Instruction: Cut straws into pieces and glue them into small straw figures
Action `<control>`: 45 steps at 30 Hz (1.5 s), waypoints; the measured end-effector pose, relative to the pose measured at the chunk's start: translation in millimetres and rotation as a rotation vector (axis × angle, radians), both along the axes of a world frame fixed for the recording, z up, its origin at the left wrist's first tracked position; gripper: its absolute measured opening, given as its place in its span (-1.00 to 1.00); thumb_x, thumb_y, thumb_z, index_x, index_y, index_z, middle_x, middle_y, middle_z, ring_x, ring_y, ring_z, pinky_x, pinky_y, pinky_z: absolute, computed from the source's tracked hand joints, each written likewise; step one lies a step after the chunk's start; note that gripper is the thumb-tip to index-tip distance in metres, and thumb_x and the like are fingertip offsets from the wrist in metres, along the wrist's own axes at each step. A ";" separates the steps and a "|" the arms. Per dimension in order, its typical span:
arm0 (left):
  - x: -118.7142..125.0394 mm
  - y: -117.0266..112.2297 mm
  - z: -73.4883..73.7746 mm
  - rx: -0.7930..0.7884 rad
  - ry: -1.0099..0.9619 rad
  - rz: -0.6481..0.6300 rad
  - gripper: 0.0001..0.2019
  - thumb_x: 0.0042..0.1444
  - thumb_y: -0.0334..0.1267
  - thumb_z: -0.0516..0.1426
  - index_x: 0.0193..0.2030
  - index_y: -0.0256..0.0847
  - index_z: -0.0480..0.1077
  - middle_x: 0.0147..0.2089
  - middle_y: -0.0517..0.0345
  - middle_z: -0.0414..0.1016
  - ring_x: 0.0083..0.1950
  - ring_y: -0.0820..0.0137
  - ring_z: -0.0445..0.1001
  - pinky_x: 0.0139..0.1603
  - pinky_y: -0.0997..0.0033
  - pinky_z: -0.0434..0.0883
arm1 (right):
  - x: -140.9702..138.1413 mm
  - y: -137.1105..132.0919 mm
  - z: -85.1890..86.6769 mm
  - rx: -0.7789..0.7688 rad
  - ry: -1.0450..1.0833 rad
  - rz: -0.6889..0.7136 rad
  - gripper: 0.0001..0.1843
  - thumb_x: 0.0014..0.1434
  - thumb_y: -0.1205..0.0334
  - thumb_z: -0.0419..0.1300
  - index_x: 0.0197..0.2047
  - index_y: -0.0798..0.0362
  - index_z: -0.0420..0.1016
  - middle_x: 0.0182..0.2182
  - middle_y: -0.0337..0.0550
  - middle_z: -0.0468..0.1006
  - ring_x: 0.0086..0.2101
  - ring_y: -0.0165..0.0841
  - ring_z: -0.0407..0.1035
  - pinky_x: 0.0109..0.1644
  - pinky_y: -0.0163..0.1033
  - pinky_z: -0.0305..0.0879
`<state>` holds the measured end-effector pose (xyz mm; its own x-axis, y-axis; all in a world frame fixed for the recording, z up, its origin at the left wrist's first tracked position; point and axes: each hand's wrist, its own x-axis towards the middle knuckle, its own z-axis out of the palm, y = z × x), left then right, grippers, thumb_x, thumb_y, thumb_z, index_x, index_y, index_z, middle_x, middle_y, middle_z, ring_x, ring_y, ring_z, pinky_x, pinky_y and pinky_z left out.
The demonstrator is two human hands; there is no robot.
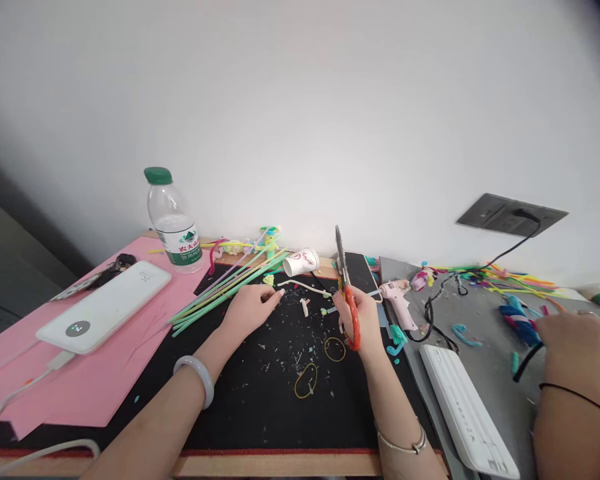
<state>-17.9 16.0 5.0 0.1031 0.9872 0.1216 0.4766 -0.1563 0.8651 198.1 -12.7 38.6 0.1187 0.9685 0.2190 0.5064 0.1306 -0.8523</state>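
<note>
My left hand (253, 312) is closed in a pinch at the left end of a cream pipe cleaner (305, 285), just above the black mat (260, 407). Orange-handled scissors (349, 293) are in my right hand (367, 320), their blades pointing up and looking shut. The pipe cleaner's other end comes close to my right fingertips; whether they touch it is unclear. A small white-and-pink piece (305, 307) lies between the hands. Beyond my left hand is a bundle of green, yellow and purple pipe cleaners (225, 293).
A paper cup (301, 263) lies on its side by the wall. At left are a water bottle (175, 227) and a power bank (105, 307). Rubber bands (306, 381) and clippings dot the mat. A pink glue gun (399, 303), power strip (467, 410) and another person's hand (575, 340) are at right.
</note>
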 end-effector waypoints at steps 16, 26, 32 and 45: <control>35.9 78.4 24.9 0.218 0.510 -0.011 -0.52 -0.12 -0.24 0.16 0.02 -0.23 0.31 -0.10 -0.04 0.45 -0.05 0.14 0.35 -0.10 0.27 0.30 | -1.3 -0.5 -1.4 0.082 0.092 -0.099 -0.67 0.06 0.11 0.05 -0.60 0.04 0.04 -0.73 -0.40 0.07 -0.66 -0.51 -0.01 -0.59 -0.39 -0.06; 55.9 98.0 34.4 0.410 0.397 -0.131 -0.58 -0.09 -0.29 0.14 -0.02 -0.23 0.30 -0.05 0.00 0.37 -0.02 0.23 0.36 0.00 0.31 0.27 | -3.3 -1.0 1.3 0.116 0.079 -0.102 -0.67 0.05 0.13 0.04 -0.61 0.04 0.01 -0.69 -0.39 0.00 -0.62 -0.53 -0.07 -0.59 -0.40 -0.10; 76.4 108.0 34.1 0.447 0.381 -0.115 -0.63 -0.08 -0.35 0.13 -0.06 -0.20 0.26 -0.13 0.01 0.42 -0.13 0.19 0.39 -0.13 0.23 0.33 | -2.5 -0.7 0.0 0.131 0.058 -0.112 -0.67 0.04 0.15 0.04 -0.62 0.05 -0.01 -0.68 -0.39 -0.02 -0.61 -0.53 -0.08 -0.58 -0.40 -0.10; 71.3 92.4 30.7 0.639 0.344 -0.238 -0.83 0.05 -0.33 0.06 -0.20 -0.21 0.38 -0.14 0.03 0.32 -0.07 0.27 0.30 -0.04 0.26 0.28 | 1.2 0.6 -4.2 0.138 0.094 -0.156 -0.70 0.05 0.11 0.03 -0.60 0.04 0.06 -0.70 -0.38 0.06 -0.63 -0.51 -0.03 -0.60 -0.39 -0.06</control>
<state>53.5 108.4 35.7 0.4396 0.6823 0.5842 0.5939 -0.7087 0.3809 199.3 -12.0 34.4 0.2906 0.8983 0.3295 0.4491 0.1761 -0.8760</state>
